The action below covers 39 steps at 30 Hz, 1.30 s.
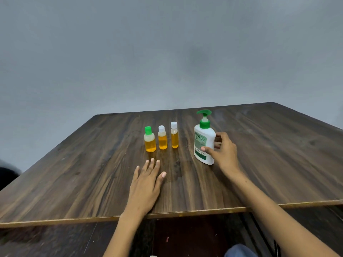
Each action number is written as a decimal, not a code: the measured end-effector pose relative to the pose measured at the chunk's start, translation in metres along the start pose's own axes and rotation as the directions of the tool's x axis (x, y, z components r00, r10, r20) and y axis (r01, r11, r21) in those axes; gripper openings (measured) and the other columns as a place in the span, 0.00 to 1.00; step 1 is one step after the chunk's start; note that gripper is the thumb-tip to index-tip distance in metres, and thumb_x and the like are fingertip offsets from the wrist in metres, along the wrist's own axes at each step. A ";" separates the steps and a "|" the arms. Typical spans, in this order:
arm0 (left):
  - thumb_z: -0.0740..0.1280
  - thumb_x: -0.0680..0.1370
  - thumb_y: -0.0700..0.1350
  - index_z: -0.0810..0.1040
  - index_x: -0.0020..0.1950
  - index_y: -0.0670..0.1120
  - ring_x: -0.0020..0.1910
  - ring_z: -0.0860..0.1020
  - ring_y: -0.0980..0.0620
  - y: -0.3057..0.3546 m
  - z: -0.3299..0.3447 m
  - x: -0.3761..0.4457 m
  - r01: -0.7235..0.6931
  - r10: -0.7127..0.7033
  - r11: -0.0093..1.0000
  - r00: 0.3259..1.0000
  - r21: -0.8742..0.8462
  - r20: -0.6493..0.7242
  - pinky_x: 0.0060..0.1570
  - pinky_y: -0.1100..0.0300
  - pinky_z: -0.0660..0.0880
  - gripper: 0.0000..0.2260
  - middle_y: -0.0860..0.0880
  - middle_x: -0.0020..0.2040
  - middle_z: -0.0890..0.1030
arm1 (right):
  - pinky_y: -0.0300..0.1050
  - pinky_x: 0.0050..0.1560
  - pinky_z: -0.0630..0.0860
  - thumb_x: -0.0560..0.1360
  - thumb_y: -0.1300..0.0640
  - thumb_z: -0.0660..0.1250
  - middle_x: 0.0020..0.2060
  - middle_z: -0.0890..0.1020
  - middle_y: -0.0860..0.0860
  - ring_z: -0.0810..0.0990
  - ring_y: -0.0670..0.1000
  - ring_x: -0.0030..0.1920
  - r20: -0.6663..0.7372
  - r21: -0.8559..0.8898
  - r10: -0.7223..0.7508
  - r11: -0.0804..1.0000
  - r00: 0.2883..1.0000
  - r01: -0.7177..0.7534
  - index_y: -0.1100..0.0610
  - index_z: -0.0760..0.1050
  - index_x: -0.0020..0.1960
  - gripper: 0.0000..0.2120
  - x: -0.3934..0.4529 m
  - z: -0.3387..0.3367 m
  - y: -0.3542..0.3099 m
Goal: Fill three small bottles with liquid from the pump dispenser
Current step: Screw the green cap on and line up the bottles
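Note:
Three small capped bottles of orange liquid stand in a row on the wooden table (92,173): a green-capped bottle (150,140) on the left, a white-capped bottle (162,138) in the middle and a taller white-capped bottle (174,135) on the right. A white pump dispenser (203,140) with a green pump head stands upright to their right. My right hand (224,151) grips the dispenser's body, thumb across the front label and fingers behind. My left hand (147,184) lies flat on the table with straight fingers, just in front of the bottles and touching none of them.
The table's near edge runs across the lower view, with dark floor below it. A grey wall rises behind the far edge. A dark object (7,175) sits off the table's left side.

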State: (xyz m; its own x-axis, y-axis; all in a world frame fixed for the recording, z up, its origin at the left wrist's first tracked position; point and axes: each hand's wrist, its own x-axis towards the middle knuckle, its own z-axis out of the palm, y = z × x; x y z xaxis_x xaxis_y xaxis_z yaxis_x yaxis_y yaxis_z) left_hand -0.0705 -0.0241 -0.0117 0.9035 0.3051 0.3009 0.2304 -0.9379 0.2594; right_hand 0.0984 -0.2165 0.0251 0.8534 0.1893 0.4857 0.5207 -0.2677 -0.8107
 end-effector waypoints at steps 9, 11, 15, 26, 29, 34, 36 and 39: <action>0.27 0.68 0.64 0.52 0.79 0.52 0.78 0.47 0.57 0.005 0.001 -0.004 0.023 -0.023 0.999 1.000 0.029 0.002 0.70 0.63 0.36 0.42 0.53 0.79 0.54 | 0.49 0.58 0.77 0.66 0.65 0.77 0.50 0.82 0.53 0.81 0.51 0.53 0.200 0.122 0.017 0.992 0.980 -0.042 0.57 0.75 0.55 0.20 0.057 0.003 0.022; 0.26 0.68 0.64 0.51 0.79 0.52 0.78 0.47 0.57 0.005 0.000 -0.004 0.030 -0.030 0.999 1.000 0.022 0.002 0.70 0.63 0.35 0.42 0.53 0.79 0.54 | 0.50 0.59 0.76 0.67 0.64 0.76 0.52 0.82 0.53 0.80 0.52 0.54 0.223 0.128 0.008 0.991 0.975 -0.037 0.58 0.75 0.57 0.20 0.065 0.010 0.024; 0.25 0.67 0.67 0.51 0.79 0.52 0.78 0.47 0.58 0.005 0.000 -0.004 0.026 -0.026 0.999 1.000 0.019 -0.008 0.70 0.63 0.34 0.45 0.53 0.79 0.53 | 0.51 0.60 0.75 0.69 0.62 0.75 0.55 0.81 0.53 0.79 0.51 0.56 0.251 0.112 0.003 0.993 0.968 -0.032 0.58 0.74 0.60 0.21 0.077 0.020 0.028; 0.14 0.61 0.68 0.50 0.79 0.51 0.78 0.45 0.58 0.005 0.002 -0.003 0.027 -0.026 0.999 1.000 0.036 -0.012 0.70 0.63 0.33 0.53 0.53 0.80 0.52 | 0.53 0.62 0.74 0.71 0.58 0.73 0.54 0.79 0.44 0.77 0.48 0.59 0.275 0.106 -0.018 0.994 0.961 -0.012 0.49 0.72 0.61 0.20 0.081 0.028 0.033; 0.14 0.61 0.68 0.48 0.79 0.52 0.75 0.40 0.61 0.006 0.001 -0.003 0.012 -0.012 0.998 1.000 0.055 -0.005 0.69 0.64 0.32 0.53 0.54 0.80 0.50 | 0.52 0.62 0.73 0.71 0.58 0.72 0.55 0.78 0.44 0.76 0.47 0.60 0.287 0.129 -0.006 0.991 0.958 -0.032 0.49 0.71 0.62 0.22 0.081 0.029 0.032; 0.13 0.60 0.67 0.45 0.78 0.52 0.73 0.37 0.62 0.008 -0.001 -0.002 0.005 -0.005 0.998 1.000 0.066 0.002 0.68 0.64 0.29 0.51 0.55 0.79 0.48 | 0.52 0.63 0.73 0.72 0.58 0.72 0.57 0.79 0.45 0.76 0.46 0.60 0.302 0.140 0.002 0.989 0.953 -0.046 0.50 0.71 0.63 0.22 0.084 0.031 0.036; 0.13 0.60 0.67 0.45 0.77 0.52 0.73 0.37 0.62 0.008 -0.001 -0.002 0.001 -0.001 0.999 1.000 0.052 0.001 0.68 0.64 0.29 0.51 0.54 0.79 0.48 | 0.52 0.63 0.73 0.72 0.60 0.71 0.56 0.79 0.46 0.77 0.48 0.60 0.305 0.138 -0.006 0.990 0.952 -0.038 0.52 0.71 0.63 0.21 0.085 0.030 0.036; 0.14 0.61 0.68 0.47 0.78 0.51 0.73 0.38 0.62 0.007 0.000 -0.002 0.004 -0.004 0.999 1.000 0.034 -0.003 0.69 0.65 0.30 0.52 0.54 0.79 0.49 | 0.52 0.63 0.72 0.73 0.62 0.71 0.57 0.79 0.49 0.77 0.49 0.60 0.307 0.136 -0.022 0.991 0.951 -0.021 0.55 0.71 0.64 0.21 0.086 0.029 0.035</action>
State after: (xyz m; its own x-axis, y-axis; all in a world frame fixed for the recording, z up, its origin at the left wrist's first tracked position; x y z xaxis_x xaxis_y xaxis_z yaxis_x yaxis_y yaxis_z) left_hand -0.0712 -0.0318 -0.0103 0.9017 0.3092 0.3022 0.2463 -0.9418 0.2288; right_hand 0.1895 -0.1819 0.0286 0.7931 0.4765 0.3795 0.4949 -0.1408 -0.8575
